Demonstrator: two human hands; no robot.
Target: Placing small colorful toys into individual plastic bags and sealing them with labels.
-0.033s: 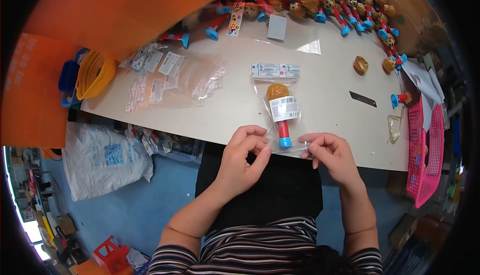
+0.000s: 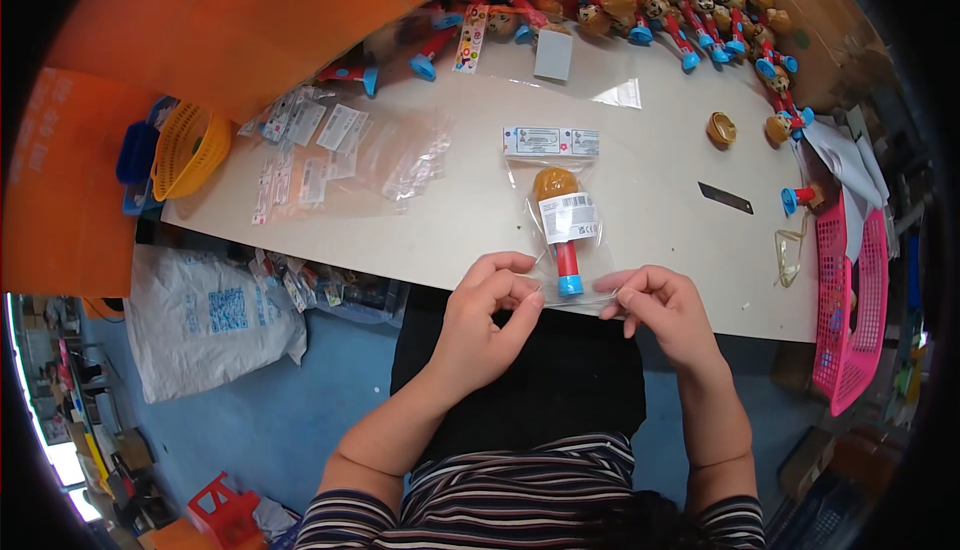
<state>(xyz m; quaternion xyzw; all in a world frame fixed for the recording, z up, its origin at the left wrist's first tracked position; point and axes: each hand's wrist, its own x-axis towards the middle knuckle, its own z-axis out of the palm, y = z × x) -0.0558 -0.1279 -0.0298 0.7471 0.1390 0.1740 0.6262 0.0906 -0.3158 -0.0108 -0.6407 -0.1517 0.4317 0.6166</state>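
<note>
A clear plastic bag with a printed header lies at the table's front edge, its open-looking lower end toward me. Inside it is a toy figure with a brown rounded head, red stem and blue base; a white barcode label covers its middle. My left hand pinches the bag's lower left corner between thumb and fingers. At the lower right corner, my right hand grips the bag's edge the same way. The film between both hands is drawn across, just below the blue base.
Several flat bags with labels lie to the left, beside a yellow basket. Similar toy figures are heaped at the back. On the right are a dark blade, a brown cup-shaped piece and a pink basket.
</note>
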